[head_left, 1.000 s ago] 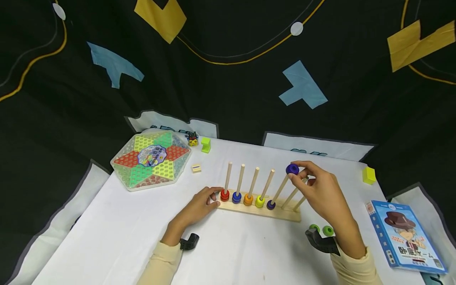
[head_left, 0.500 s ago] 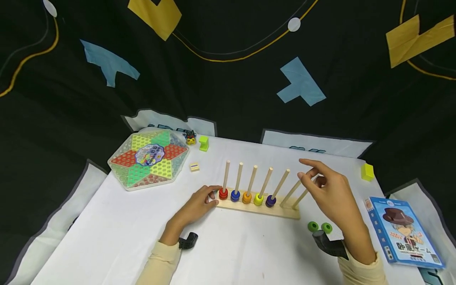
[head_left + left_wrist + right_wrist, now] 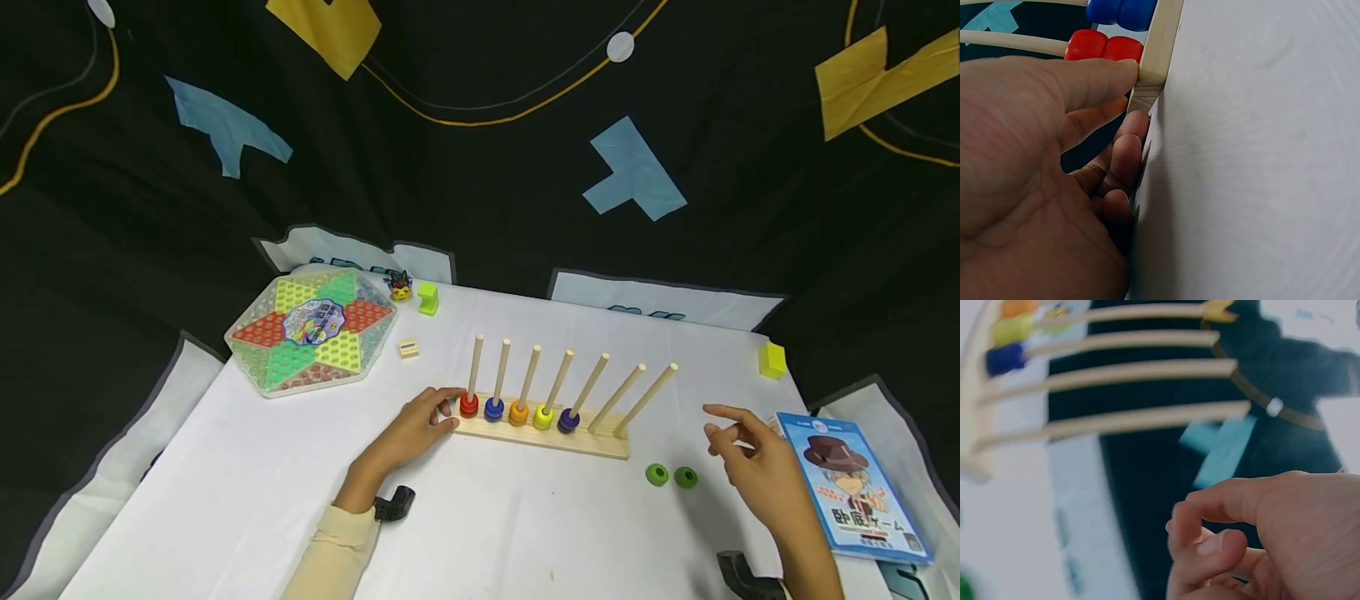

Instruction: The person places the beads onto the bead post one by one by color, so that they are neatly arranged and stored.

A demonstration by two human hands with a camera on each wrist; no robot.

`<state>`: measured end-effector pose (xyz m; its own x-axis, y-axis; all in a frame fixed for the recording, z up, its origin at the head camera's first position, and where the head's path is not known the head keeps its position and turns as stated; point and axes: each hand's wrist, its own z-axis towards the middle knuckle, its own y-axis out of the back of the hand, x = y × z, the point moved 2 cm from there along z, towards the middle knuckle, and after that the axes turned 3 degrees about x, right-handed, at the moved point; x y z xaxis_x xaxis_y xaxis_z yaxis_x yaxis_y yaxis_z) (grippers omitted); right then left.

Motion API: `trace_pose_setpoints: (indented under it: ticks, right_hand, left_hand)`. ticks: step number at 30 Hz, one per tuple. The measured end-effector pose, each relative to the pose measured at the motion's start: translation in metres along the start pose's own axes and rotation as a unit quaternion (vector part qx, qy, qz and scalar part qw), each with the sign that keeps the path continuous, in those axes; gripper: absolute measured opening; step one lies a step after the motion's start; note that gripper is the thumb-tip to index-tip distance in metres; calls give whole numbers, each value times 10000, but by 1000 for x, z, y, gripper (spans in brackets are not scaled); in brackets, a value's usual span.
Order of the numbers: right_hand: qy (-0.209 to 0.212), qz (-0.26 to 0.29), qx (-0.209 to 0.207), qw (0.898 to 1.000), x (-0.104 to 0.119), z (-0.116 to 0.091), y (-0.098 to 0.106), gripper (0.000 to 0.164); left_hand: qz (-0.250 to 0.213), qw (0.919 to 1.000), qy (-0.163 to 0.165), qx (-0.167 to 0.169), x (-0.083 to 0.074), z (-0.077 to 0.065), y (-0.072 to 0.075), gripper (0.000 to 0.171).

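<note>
A wooden peg stand [image 3: 555, 442] lies on the white table, with several upright pegs on its base. Red beads [image 3: 468, 406], blue beads [image 3: 493, 409], orange beads [image 3: 518, 412], yellow beads [image 3: 543, 417] and purple beads [image 3: 568, 420] sit on its pegs, while the two rightmost pegs are bare. My left hand [image 3: 411, 429] pinches the base's left end between thumb and finger, right beside the red beads [image 3: 1105, 45] in the left wrist view. Holding nothing, my right hand [image 3: 765, 467] hovers right of the stand, fingers loosely bent. Two green beads [image 3: 657, 475] lie between it and the base.
A hexagonal Chinese checkers board [image 3: 311, 333] lies back left. Near it are a small figure [image 3: 400, 286], a light green block [image 3: 427, 298] and a small wooden piece [image 3: 408, 348]. At the right are a yellow block [image 3: 772, 360] and a blue game box [image 3: 862, 492].
The right hand released the purple bead, which slid down the fifth peg onto the other one. That hand then moved right and toward the viewer. My left hand kept its hold on the base.
</note>
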<state>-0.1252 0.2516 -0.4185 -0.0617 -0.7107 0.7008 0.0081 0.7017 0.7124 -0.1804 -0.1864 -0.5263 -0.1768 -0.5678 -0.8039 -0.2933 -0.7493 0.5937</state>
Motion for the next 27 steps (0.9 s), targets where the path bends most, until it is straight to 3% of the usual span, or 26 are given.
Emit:
trace_pose_setpoints:
  ticks: [3, 6, 9, 14, 20, 23, 27]
  right_hand:
    - [-671, 66, 656, 9956, -36, 0, -12, 48]
    - [-1218, 82, 1395, 9827, -66, -2, -29, 51]
    - [-1384, -4, 1769, 9744, -83, -5, -46, 52]
    - [-1262, 19, 1649, 9782, -87, -7, -59, 47]
    - [-1234, 29, 1616, 9791, -78, -6, -50, 45]
    - [-1065, -13, 1465, 9835, -64, -4, -36, 45]
    - [-400, -89, 931, 9948, -27, -1, -15, 45]
  left_hand:
    - [15, 10000, -11, -31, -1, 0, 1, 45]
    - [-15, 10000, -28, -43, -2, 0, 1, 46]
    - [-20, 10000, -38, -22, -3, -1, 0, 46]
    - [21, 9999, -97, -53, -1, -2, -1, 47]
    - [83, 9998, -177, -29, 2, -1, -2, 46]
    - [109, 9998, -188, -27, 1, -1, -2, 46]
    - [63, 9998, -197, -64, 1, -1, -2, 46]
